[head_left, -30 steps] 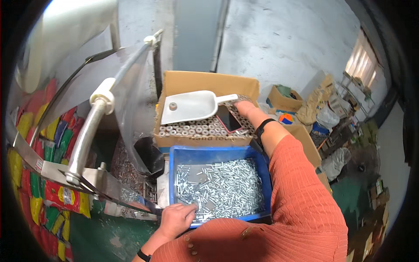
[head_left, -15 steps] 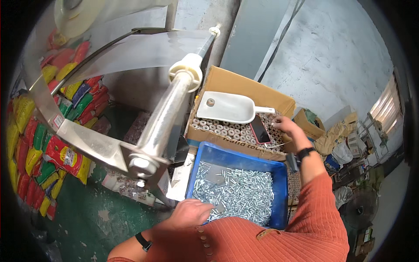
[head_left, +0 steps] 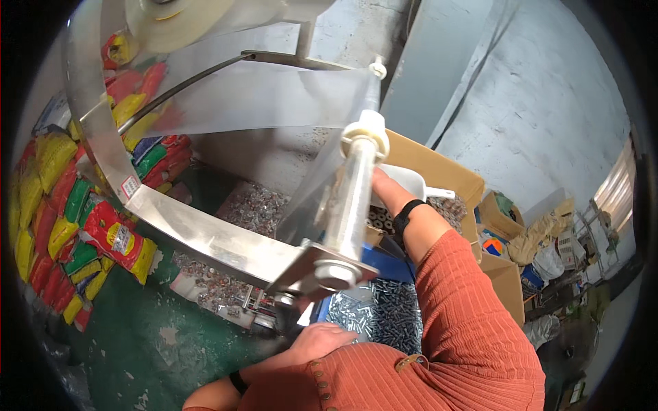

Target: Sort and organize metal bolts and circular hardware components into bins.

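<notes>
At the near edge of the blue bin [head_left: 387, 264], the left hand [head_left: 321, 341] rests by loose screws [head_left: 351, 309]; whether it holds any cannot be told. Rightward, past the metal roller [head_left: 353, 205], the right hand [head_left: 389, 188] reaches into the carton [head_left: 439, 163] of rings [head_left: 381, 220], beside the white scoop [head_left: 406, 179]; fingertips hidden, grip undetermined. Recommended: give the roller clearance and sight the fingers around it before gripping.

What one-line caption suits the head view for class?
Left hand at a blue bin of small metal parts, right forearm extended toward a cardboard box.
</notes>
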The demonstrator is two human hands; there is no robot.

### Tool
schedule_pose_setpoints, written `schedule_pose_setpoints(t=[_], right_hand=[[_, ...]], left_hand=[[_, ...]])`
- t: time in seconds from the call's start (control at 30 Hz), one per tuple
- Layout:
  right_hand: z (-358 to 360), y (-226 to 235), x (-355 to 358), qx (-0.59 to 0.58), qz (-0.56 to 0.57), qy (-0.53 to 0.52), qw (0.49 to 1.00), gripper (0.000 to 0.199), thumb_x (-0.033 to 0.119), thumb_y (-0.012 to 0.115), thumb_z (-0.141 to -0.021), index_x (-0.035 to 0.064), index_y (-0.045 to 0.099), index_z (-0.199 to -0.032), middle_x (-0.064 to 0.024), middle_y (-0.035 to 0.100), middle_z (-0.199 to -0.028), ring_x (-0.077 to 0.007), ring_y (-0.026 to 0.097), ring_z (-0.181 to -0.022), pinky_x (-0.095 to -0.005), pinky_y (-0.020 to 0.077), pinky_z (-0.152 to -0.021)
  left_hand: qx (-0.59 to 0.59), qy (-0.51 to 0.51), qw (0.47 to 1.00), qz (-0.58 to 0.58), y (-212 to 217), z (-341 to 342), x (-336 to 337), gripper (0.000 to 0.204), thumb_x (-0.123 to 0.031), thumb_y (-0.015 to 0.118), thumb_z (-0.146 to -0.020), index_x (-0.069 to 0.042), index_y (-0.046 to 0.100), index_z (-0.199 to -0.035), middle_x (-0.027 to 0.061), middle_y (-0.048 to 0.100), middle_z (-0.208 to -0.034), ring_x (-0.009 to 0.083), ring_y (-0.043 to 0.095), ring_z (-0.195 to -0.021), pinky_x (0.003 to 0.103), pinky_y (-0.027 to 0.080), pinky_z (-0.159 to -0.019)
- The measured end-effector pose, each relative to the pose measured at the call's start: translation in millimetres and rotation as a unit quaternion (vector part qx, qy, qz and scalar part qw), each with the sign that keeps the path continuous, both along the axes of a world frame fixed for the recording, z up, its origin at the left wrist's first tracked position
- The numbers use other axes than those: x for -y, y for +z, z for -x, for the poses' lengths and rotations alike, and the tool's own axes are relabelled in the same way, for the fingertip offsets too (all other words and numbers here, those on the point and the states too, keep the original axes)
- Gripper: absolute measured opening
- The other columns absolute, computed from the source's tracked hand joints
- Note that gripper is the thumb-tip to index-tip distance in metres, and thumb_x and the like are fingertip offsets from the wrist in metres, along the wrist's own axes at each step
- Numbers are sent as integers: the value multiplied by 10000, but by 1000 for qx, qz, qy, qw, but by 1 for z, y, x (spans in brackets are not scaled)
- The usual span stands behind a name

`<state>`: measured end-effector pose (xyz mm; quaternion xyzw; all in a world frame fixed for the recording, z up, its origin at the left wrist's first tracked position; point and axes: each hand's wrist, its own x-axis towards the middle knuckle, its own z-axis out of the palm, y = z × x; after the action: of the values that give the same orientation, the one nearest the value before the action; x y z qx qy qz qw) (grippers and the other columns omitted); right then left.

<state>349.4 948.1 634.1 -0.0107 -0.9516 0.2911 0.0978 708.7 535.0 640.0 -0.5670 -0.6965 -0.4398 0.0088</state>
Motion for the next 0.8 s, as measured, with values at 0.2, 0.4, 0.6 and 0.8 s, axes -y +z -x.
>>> schedule_pose_setpoints(t=[0.2, 0.4, 0.6, 0.8], right_hand=[[-52, 35, 28, -82, -117, -18, 990, 314, 276, 556, -928, 25, 612, -1109, -248, 673, -1062, -415, 634, -1013, -494, 495, -892], [-226, 165, 216, 247, 178, 158, 939, 357, 306, 682, -891, 82, 655, -1168, -97, 662, -817, -185, 620, -674, -348, 515, -607], [-226, 81, 223, 72, 123, 55, 988, 455, 252, 643, -919, 15, 566, -1299, -173, 673, -1041, -191, 656, -880, -333, 536, -747], [-382, 91, 132, -24, 122, 123, 985, 383, 209, 615, -882, 23, 629, -1216, -205, 670, -1165, -334, 652, -1082, -397, 506, -936]], left_hand=[[9, -9, 999, 52, 7, 1, -3, 296, -202, 619, -825, -135, 673, -1108, 69, 664, -819, 257, 650, -814, 378, 530, -713], [-16, 93, 995, 35, 6, -9, 7, 158, -146, 668, -800, -107, 710, -947, 97, 622, -690, 286, 639, -685, 417, 518, -621], [-56, 88, 990, 90, 16, -14, -16, 139, -142, 650, -802, -101, 731, -908, 113, 667, -732, 304, 655, -722, 427, 527, -693], [-58, 119, 987, 94, 19, -20, -3, 167, -147, 658, -806, -106, 741, -945, 130, 690, -795, 320, 670, -770, 422, 532, -723]])
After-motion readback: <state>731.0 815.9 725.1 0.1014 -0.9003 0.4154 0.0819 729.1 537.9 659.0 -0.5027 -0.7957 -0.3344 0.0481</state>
